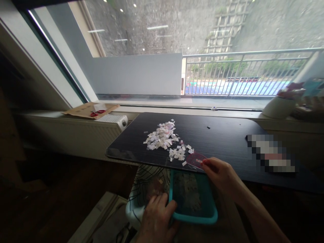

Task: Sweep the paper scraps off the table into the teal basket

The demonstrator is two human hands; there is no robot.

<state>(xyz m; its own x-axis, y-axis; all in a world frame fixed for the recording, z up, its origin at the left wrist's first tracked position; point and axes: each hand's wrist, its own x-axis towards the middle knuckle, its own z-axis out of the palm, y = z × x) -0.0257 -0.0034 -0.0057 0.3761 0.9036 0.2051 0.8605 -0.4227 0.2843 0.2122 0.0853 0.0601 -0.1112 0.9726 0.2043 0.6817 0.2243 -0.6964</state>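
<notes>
As left hand [157, 219] grips teal plastic tray [202, 219] below black counter [222, 138], likely as catcher, our right hand [220, 173] pinches pink translucent card [196, 159].

1. No word, number, brand or sign can be read anywhere in this view.
2. The white paper scraps [163, 137] heaped on the dark table [222, 138] are too small to show any print.
3. A pixelated patch [272, 153] on the table's right side hides whatever lies there.
4. The teal tray [193, 202], gripped by the left hand [155, 219], and the pink see-through card [195, 159], pinched in the right hand [220, 173], show no lettering.
5. The cardboard sheet [87, 109] on the window sill shows no legible marking.
</notes>
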